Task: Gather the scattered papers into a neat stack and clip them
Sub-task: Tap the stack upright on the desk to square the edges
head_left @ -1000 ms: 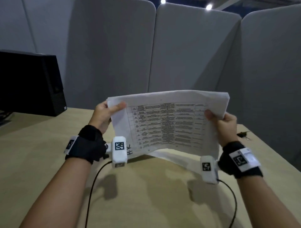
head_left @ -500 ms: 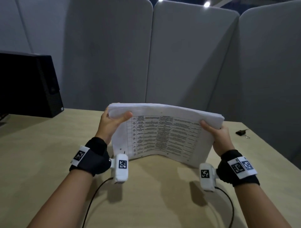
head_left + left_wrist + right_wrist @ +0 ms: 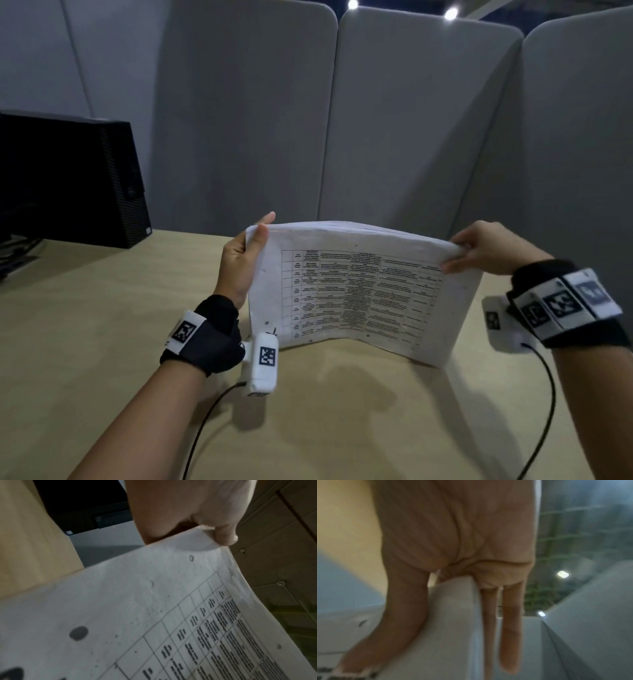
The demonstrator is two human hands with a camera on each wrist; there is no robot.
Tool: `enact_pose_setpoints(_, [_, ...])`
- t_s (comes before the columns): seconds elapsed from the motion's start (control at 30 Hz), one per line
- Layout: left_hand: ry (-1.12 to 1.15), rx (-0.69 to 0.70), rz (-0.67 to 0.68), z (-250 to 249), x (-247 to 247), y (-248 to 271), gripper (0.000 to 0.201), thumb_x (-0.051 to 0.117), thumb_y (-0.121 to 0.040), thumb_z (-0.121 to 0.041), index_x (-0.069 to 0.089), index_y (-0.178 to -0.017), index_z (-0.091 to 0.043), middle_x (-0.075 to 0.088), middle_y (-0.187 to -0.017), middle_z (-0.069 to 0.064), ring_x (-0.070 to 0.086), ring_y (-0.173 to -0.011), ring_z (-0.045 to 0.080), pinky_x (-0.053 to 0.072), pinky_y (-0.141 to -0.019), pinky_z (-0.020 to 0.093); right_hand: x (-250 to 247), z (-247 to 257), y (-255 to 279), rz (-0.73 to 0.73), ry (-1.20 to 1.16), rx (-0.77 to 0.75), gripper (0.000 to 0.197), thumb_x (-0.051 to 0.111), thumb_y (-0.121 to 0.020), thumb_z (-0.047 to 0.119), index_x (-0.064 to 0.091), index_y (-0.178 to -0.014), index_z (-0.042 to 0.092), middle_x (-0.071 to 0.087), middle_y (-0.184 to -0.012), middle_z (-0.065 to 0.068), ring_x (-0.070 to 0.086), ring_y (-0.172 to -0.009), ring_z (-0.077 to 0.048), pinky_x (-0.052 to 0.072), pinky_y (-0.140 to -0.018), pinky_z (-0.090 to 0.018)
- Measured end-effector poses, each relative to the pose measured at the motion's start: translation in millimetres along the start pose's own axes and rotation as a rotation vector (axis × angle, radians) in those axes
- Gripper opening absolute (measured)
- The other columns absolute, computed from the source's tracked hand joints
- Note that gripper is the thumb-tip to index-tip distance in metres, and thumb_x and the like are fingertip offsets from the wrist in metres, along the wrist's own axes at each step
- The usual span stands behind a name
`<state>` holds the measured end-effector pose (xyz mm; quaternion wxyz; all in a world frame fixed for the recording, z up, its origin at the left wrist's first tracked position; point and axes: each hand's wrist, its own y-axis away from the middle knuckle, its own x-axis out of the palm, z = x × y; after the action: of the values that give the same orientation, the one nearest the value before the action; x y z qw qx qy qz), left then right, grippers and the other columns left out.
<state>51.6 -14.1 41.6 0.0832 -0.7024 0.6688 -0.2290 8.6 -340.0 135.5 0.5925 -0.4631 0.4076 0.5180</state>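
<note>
A stack of white papers (image 3: 359, 291) with a printed table on the front sheet stands on its long bottom edge on the wooden desk (image 3: 102, 325), bowed toward me. My left hand (image 3: 243, 263) holds its left end, thumb on the front sheet and fingers behind. My right hand (image 3: 486, 248) grips the top right corner from above, thumb in front and fingers behind. The left wrist view shows the front sheet (image 3: 154, 615) close up with my thumb (image 3: 224, 536) at its corner. In the right wrist view my thumb (image 3: 402, 615) and straight fingers (image 3: 510, 635) straddle the stack's edge (image 3: 453, 615). No clip is visible.
A black computer tower (image 3: 68, 178) stands at the desk's back left. Grey partition panels (image 3: 411, 120) wall off the back and right side. Cables (image 3: 205, 425) run from both wrist cameras toward me across the desk.
The stack now stands on the desk instead of hanging above it. My right hand has shifted from the right side edge up to the top right corner. My head view has tilted.
</note>
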Motion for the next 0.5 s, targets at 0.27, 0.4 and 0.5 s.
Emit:
enact_pose_setpoints(0.27, [-0.065, -0.149, 0.042, 6.0, -5.4, 8.5, 0.050, 0.079, -0.063, -0.041, 0.064, -0.103, -0.016, 0.069, -0.096, 0.003, 0.067, -0.092, 0.019, 0.054, -0.067, 0.024, 32.2, 104.7, -44.6, 0.085, 0.271, -0.157, 0.057, 0.078, -0.064, 0.048, 0.064, -0.105, 0.013, 0.057, -0.087, -0.003, 0.054, -0.081, -0.022, 0.046, -0.073, -0.029])
enact_pose_setpoints(0.4, [-0.139, -0.265, 0.019, 17.8, -8.4, 13.4, 0.038, 0.081, -0.066, -0.009, 0.066, -0.101, -0.004, 0.071, -0.096, 0.008, 0.068, -0.091, 0.028, 0.055, -0.072, 0.032, 44.2, 150.9, -53.1, 0.123, 0.237, -0.313, 0.045, 0.075, -0.070, 0.042, 0.064, -0.102, 0.013, 0.060, -0.088, -0.002, 0.055, -0.078, -0.019, 0.042, -0.069, -0.026])
enact_pose_setpoints(0.5, [-0.154, -0.280, 0.045, 18.4, -16.6, 11.9, 0.031, 0.079, -0.068, -0.004, 0.065, -0.096, -0.008, 0.071, -0.092, 0.005, 0.068, -0.084, 0.022, 0.056, -0.067, 0.028, 39.4, 160.2, -48.0, 0.118, 0.219, -0.405, 0.033, 0.070, -0.076, 0.043, 0.064, -0.085, 0.011, 0.061, -0.082, -0.003, 0.056, -0.073, -0.020, 0.042, -0.064, -0.025])
